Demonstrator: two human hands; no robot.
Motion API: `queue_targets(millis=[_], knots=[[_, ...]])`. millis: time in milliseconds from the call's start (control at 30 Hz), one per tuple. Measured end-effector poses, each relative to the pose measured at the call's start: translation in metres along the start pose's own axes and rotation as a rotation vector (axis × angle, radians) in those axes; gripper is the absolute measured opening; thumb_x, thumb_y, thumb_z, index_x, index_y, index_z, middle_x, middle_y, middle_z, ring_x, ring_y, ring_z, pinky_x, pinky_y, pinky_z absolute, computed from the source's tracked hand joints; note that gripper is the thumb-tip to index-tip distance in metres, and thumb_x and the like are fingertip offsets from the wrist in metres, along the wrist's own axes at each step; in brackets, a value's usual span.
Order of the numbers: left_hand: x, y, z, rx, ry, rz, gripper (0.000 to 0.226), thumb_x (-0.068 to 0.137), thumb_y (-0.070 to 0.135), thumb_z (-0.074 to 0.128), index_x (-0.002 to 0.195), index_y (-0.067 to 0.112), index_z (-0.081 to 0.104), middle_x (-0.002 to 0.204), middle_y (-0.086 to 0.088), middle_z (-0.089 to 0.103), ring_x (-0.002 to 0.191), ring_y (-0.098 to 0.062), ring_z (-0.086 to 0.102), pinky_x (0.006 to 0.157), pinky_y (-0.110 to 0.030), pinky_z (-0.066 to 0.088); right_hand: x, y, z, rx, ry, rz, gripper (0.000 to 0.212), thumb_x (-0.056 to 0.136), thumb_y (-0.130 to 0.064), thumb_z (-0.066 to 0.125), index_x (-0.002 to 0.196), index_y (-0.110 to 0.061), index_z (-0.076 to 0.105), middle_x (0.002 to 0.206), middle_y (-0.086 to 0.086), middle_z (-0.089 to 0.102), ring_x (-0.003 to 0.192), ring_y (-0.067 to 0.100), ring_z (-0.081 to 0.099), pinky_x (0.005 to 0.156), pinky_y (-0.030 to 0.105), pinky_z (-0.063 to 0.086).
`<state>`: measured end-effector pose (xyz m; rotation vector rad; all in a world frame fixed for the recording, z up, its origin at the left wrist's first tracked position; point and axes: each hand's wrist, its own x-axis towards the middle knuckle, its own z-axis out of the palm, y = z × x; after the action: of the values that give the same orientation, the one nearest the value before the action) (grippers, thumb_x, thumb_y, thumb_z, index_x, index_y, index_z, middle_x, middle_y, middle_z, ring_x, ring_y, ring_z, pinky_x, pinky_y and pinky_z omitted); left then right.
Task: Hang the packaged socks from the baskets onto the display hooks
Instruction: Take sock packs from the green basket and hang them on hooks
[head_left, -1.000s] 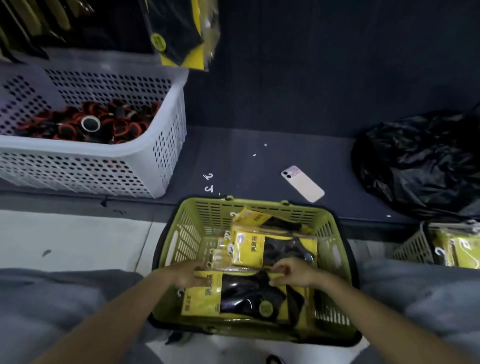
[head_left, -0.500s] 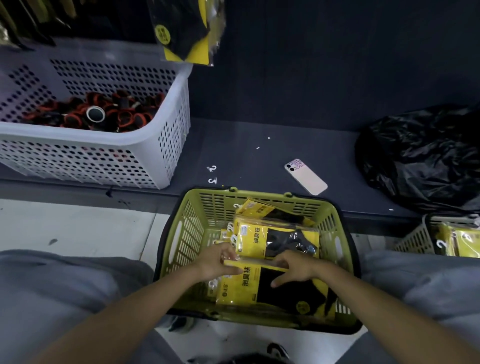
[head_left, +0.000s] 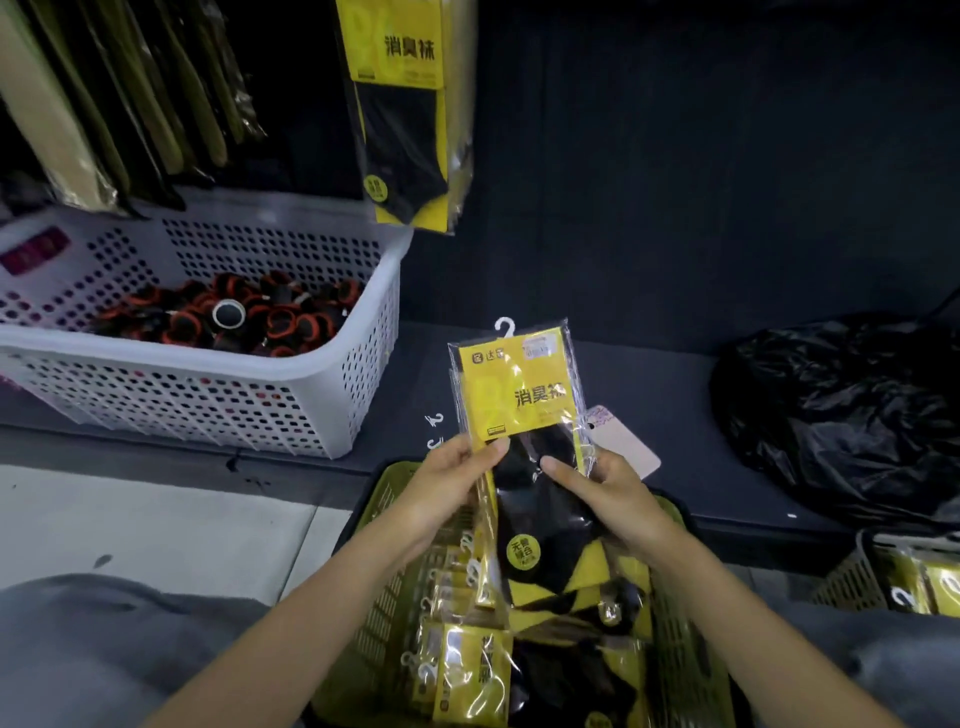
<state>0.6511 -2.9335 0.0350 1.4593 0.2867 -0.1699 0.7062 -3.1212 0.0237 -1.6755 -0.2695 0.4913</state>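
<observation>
Pack (head_left: 519, 395) raised above the basket (head_left: 374, 613), pinched by both hands.
Half a second ago it lay flat in the basket; now its long axis stands upright, hook (head_left: 504, 328) on top, left hand (head_left: 452, 483) and right hand (head_left: 602, 488) each pinching a side. Behind the basket runs a dark ledge (head_left: 675, 374) under a dark wall (head_left: 675, 182).

yellow-and-black plastic-wrapped sock package (head_left: 410, 104), hanging at top centre: reads "消臭袜". second yellow-and-black sock package (head_left: 519, 395), frame centre: same "消臭袜"; logo text at its upper left begins "达", remainder unclear. white price label (head_left: 540, 347) on it: illegible. round yellow sticker (head_left: 523, 552) lower down: "无骨缝合".
</observation>
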Motion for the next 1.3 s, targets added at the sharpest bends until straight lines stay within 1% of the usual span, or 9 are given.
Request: queue_targets(millis=[100, 233, 367, 567, 733, 833, 967, 1167, 1300], knots=[[0.000, 0.030, -0.006, 0.044, 0.018, 0.185, 0.029, 0.081, 0.037, 0.064, 0.109, 0.028, 0.064, 0.105, 0.013, 0.072, 0.098, -0.002, 0.067, 0.077, -0.012, 0.050, 0.007, -0.040, -0.002, -0.027, 0.072, -0.153, 0.044, 0.069, -0.045, 0.069, 0.109, -0.032, 0.058, 0.099, -0.026, 0.069, 0.093, -0.011, 0.063, 0.073, 0.003, 0.046], [0.005, 0.076, -0.014, 0.109, 0.017, 0.378, 0.031, 0.081, 0.032, 0.063, 0.111, 0.025, 0.062, 0.103, 0.013, 0.072, 0.096, -0.001, 0.066, 0.074, -0.007, 0.047, 0.023, -0.109, -0.002, 0.057, 0.309, -0.436, 0.046, 0.072, -0.036, 0.070, 0.113, -0.021, 0.057, 0.104, -0.009, 0.067, 0.090, -0.002, 0.064, 0.073, 0.010, 0.049], [0.011, 0.119, -0.030, 0.147, 0.056, 0.503, 0.038, 0.074, 0.038, 0.068, 0.110, 0.029, 0.062, 0.105, 0.019, 0.071, 0.097, 0.002, 0.066, 0.074, -0.007, 0.048, 0.040, -0.164, 0.011, 0.125, 0.336, -0.566, 0.038, 0.070, -0.034, 0.071, 0.104, -0.019, 0.060, 0.095, -0.007, 0.072, 0.084, 0.002, 0.068, 0.067, 0.013, 0.052], [0.020, 0.164, -0.069, 0.158, 0.237, 0.641, 0.038, 0.063, 0.045, 0.070, 0.095, 0.025, 0.067, 0.086, 0.021, 0.072, 0.078, 0.005, 0.067, 0.060, -0.005, 0.047, 0.073, -0.211, 0.035, 0.200, 0.244, -0.576, 0.020, 0.083, -0.019, 0.067, 0.102, -0.016, 0.059, 0.094, -0.005, 0.075, 0.086, 0.010, 0.072, 0.064, 0.015, 0.054], [0.017, 0.192, -0.108, 0.151, 0.317, 0.771, 0.029, 0.085, 0.046, 0.048, 0.091, 0.028, 0.069, 0.086, 0.018, 0.073, 0.078, 0.005, 0.068, 0.063, -0.003, 0.045, 0.097, -0.235, 0.052, 0.228, 0.239, -0.585, 0.022, 0.087, -0.019, 0.064, 0.107, -0.019, 0.057, 0.094, -0.001, 0.076, 0.085, 0.012, 0.072, 0.064, 0.016, 0.054], [0.012, 0.210, -0.138, 0.108, 0.428, 0.822, 0.029, 0.088, 0.045, 0.046, 0.103, 0.032, 0.066, 0.097, 0.024, 0.071, 0.089, 0.007, 0.066, 0.069, -0.001, 0.045, 0.111, -0.253, 0.058, 0.211, 0.269, -0.617, 0.016, 0.089, -0.018, 0.061, 0.104, -0.020, 0.058, 0.089, -0.004, 0.076, 0.081, 0.008, 0.072, 0.060, 0.012, 0.052], [0.003, 0.229, -0.169, 0.047, 0.565, 0.867, 0.025, 0.088, 0.045, 0.049, 0.098, 0.031, 0.067, 0.091, 0.024, 0.072, 0.085, 0.008, 0.066, 0.063, -0.001, 0.045, 0.130, -0.278, 0.066, 0.163, 0.310, -0.644, 0.011, 0.091, -0.015, 0.059, 0.102, -0.017, 0.057, 0.085, -0.005, 0.076, 0.078, 0.008, 0.072, 0.060, 0.015, 0.054], [0.001, 0.242, -0.187, 0.033, 0.634, 0.887, 0.031, 0.085, 0.052, 0.049, 0.099, 0.031, 0.067, 0.094, 0.023, 0.072, 0.087, 0.008, 0.066, 0.073, -0.014, 0.044, 0.164, -0.299, 0.091, 0.126, 0.313, -0.652, 0.011, 0.092, -0.013, 0.059, 0.101, -0.018, 0.057, 0.084, -0.002, 0.075, 0.075, 0.009, 0.072, 0.060, 0.017, 0.056], [0.005, 0.238, -0.189, 0.002, 0.627, 0.870, 0.028, 0.085, 0.048, 0.049, 0.097, 0.030, 0.067, 0.089, 0.027, 0.071, 0.083, 0.012, 0.065, 0.063, 0.000, 0.045, 0.191, -0.303, 0.102, 0.119, 0.385, -0.613, 0.016, 0.092, -0.015, 0.060, 0.107, -0.012, 0.057, 0.088, 0.001, 0.074, 0.083, 0.016, 0.071, 0.076, 0.031, 0.058]])
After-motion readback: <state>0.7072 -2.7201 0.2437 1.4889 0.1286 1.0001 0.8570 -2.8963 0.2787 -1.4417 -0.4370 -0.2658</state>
